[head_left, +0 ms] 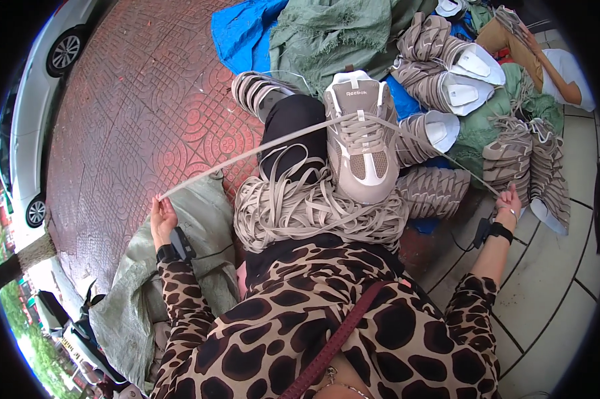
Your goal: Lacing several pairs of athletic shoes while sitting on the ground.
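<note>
And in the head view, here was the stretch: a pale lace (300, 135) ran taut from one side to the other, meeting the beige shoe (360, 156) high on its lacing, near the top eyelets. The left hand (162, 221) was out wide, fingers closed to a pinch on its end; the right hand (509, 203), just as wide on the far side, had its fingers bunched on the other length, though the exact pinch there was too small to tell. The shoe sat toe toward the wearer, between the hands and well apart from both, up against a heaped bundle of laces (300, 216) at the lap. To the right waited nested shoe uppers (436, 193), with green sacking (333, 33) beyond. The step looked like lacing, the two lengths being drawn out and evened; whether the lace was fully threaded, the view could not settle. What the next move seemed to call for was level tension, both ends matched, before either was fed down through an eyelet.
</note>
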Tool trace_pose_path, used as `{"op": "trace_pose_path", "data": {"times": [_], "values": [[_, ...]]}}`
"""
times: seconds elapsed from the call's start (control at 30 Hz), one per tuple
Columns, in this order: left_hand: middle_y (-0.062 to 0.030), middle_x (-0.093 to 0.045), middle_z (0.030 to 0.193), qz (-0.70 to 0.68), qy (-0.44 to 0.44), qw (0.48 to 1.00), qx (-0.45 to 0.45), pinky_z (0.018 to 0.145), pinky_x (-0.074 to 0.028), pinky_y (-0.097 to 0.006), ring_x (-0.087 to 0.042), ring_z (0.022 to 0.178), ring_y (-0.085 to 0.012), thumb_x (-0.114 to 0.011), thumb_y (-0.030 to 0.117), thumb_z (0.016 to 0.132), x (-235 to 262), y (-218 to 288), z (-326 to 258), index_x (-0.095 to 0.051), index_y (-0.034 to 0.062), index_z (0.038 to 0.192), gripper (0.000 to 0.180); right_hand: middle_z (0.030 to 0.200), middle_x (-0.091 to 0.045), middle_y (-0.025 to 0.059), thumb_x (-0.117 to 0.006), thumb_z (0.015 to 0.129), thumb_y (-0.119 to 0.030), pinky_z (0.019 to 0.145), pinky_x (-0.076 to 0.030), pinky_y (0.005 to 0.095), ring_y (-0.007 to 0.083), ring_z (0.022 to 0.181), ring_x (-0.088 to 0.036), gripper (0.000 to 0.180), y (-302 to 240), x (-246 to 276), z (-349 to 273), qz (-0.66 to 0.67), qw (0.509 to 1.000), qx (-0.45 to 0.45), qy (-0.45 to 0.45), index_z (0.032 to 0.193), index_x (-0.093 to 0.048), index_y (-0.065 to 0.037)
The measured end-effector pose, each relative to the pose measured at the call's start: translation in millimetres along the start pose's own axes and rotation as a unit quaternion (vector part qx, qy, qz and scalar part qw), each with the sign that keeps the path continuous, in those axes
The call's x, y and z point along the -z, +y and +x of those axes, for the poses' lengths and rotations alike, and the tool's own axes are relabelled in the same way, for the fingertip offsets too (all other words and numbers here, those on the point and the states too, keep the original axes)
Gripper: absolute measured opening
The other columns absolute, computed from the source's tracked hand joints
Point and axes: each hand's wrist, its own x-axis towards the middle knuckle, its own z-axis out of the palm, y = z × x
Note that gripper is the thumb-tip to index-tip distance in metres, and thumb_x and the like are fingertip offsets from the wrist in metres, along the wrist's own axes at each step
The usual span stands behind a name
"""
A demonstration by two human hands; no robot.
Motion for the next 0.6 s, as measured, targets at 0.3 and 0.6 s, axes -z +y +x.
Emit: {"op": "trace_pose_path", "data": {"times": [0.3,0.6], "values": [[-0.0055,-0.062,0.087,0.410,-0.257,0.869,-0.104,0.069,-0.053,-0.026,-0.061,0.077,-0.0139,-0.058,0.015,0.091,-215.4,-107.4,-112.8,-0.061,-0.0015,0.106,0.022,0.093,-0.065,0.0103,-0.053,0.093,-0.011,0.057,-0.041,0.0209,0.0073,0.059,-0.046,0.016,117.9,-286.4,-158.1,-0.323,0.853,-0.029,-0.409,0.105,-0.055,-0.001],[-0.0062,-0.067,0.074,0.578,-0.527,0.576,-0.238,0.059,-0.049,-0.027,-0.062,0.063,-0.0121,-0.055,0.013,0.088,-283.1,-219.6,-174.3,-0.065,0.0002,0.102,0.021,0.079,-0.063,0.0014,-0.058,0.089,-0.013,0.057,-0.041,0.0193,0.0055,0.061,-0.052,0.012,170.8,-330.5,-193.1,-0.455,0.724,0.020,-0.517,0.091,-0.061,-0.002]]}}
